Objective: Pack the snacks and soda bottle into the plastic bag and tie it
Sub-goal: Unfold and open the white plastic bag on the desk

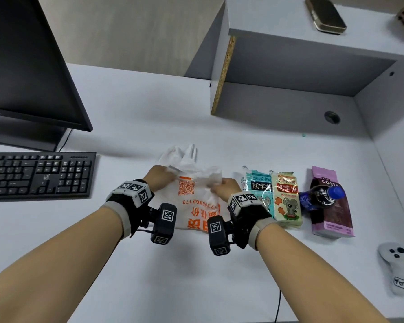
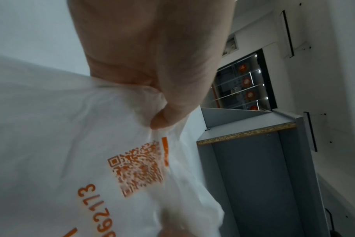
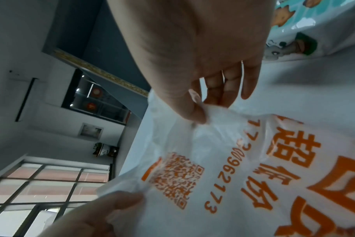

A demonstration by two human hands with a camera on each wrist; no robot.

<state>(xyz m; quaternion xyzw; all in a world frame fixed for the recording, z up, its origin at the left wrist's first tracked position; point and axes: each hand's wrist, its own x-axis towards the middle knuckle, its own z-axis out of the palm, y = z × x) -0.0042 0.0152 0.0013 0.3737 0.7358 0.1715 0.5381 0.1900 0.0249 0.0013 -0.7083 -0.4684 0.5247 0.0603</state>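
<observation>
On white table (image 1: 131, 108), mid-near: thin white plastic bag with orange print (image 1: 196, 201) lies flat, left hand (image 1: 158, 177) and right hand (image 1: 226, 186) each pinching its film near mouth. Snack packets (image 1: 287, 197) and dark blue-capped soda bottle (image 1: 320, 197) wait just right. Risks: layers cling, mouth stays closed; slick film slips or tears; right forearm nudges bottle, which rolls.

plastic bag (image 1: 196, 194) left, snacks (image 1: 273, 197) right — soda bottle (image 1: 322, 197) rightmost

Both hands pinching

Left hand (image 1: 158, 177) at ten o'clock, right hand (image 1: 226, 187) at two; forearms converge forward, thumbs and fingers closed.
</observation>
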